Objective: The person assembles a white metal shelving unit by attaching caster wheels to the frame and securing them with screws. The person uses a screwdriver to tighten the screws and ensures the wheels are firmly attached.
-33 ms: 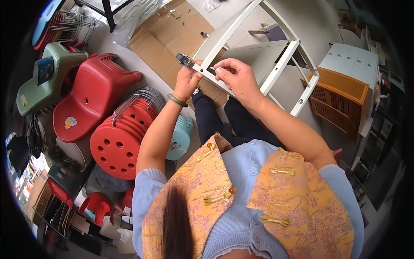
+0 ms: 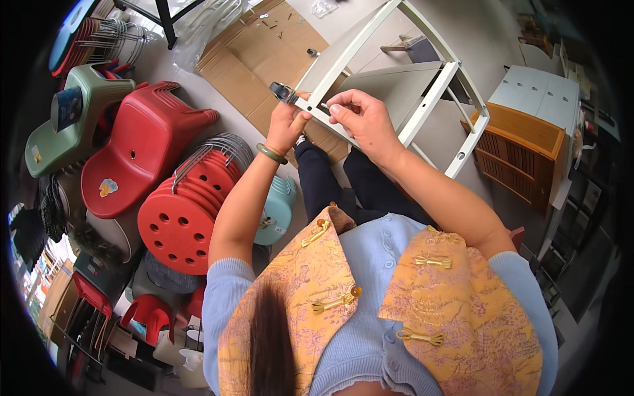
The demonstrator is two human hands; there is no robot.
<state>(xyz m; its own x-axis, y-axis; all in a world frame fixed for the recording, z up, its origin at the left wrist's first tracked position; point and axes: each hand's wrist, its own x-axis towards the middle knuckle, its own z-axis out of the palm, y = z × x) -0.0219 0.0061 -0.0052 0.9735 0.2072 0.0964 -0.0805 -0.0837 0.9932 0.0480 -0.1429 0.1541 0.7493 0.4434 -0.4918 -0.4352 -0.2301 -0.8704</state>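
Note:
A white metal frame (image 2: pixel 350 58) with grey panels (image 2: pixel 395 84) stands tilted before my legs. At its near left corner a black caster (image 2: pixel 282 91) sticks out. My left hand (image 2: pixel 286 127) is closed around that corner just below the caster, thumb on the near face. My right hand (image 2: pixel 371 125) is held close to the corner's inner side, thumb and forefinger pinched. A thin, pale metal piece pokes out of the pinch toward the bar; its kind is too small to make out.
Flattened cardboard (image 2: pixel 247 56) lies on the floor beyond the frame, with several loose screws (image 2: pixel 271 26) and a small black caster (image 2: pixel 313 52) on it. Stacked red stools (image 2: pixel 178 228) and red plastic chairs (image 2: pixel 135 142) crowd the left. A wooden cabinet (image 2: pixel 528 135) stands at right.

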